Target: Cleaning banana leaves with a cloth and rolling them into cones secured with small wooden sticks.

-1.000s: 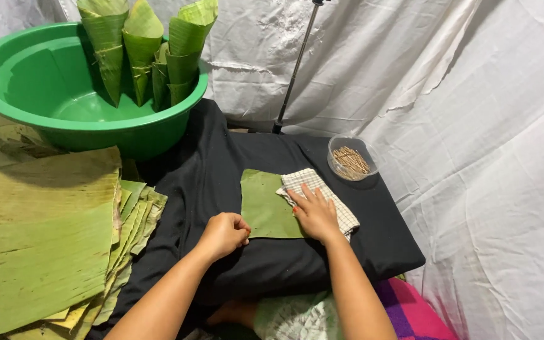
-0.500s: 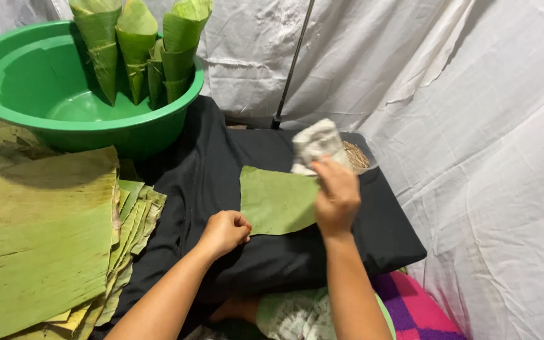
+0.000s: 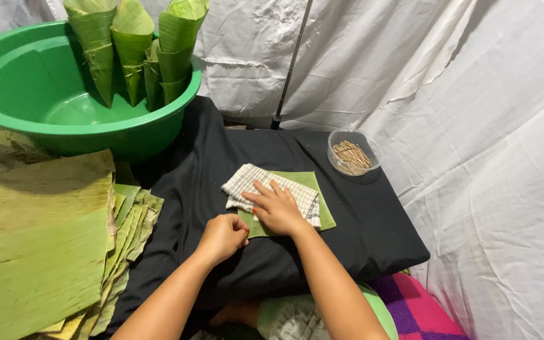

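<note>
Black cloth [image 3: 373, 220] covers a low, cushion-like work surface, seen from above by the person working at it. White sheeting [image 3: 473, 94] hangs as a wrinkled backdrop behind and to the right, and a thin dark pole [image 3: 289, 69] stands upright at the back edge.

At the middle of the black surface lies a flat, roughly square piece of green banana leaf [image 3: 322, 211]. A checked cloth [image 3: 247, 182], soft and crumpled, rests on top of it. The right hand [image 3: 278, 208] lies palm down on this cloth with fingers spread, pressing it against the leaf. The left hand [image 3: 221, 236] is curled into a loose fist at the leaf's near left corner; it may be pinching that corner, though the view does not show this clearly.

A small clear round container [image 3: 352, 152] holding thin wooden sticks sits at the back right, well apart from the hands. At the back left, a large green plastic basin [image 3: 45, 119] holds several cones rolled from banana leaf [image 3: 130, 44], standing point down. A stack of cut leaf pieces [image 3: 130, 220] fans out just left of the black cloth, beside a broad, ribbed banana leaf sheet [image 3: 33, 239].

Bare black cloth lies open to the right of the leaf and along its near edge. A pink and purple patterned fabric [image 3: 417, 308] shows below the right corner.
</note>
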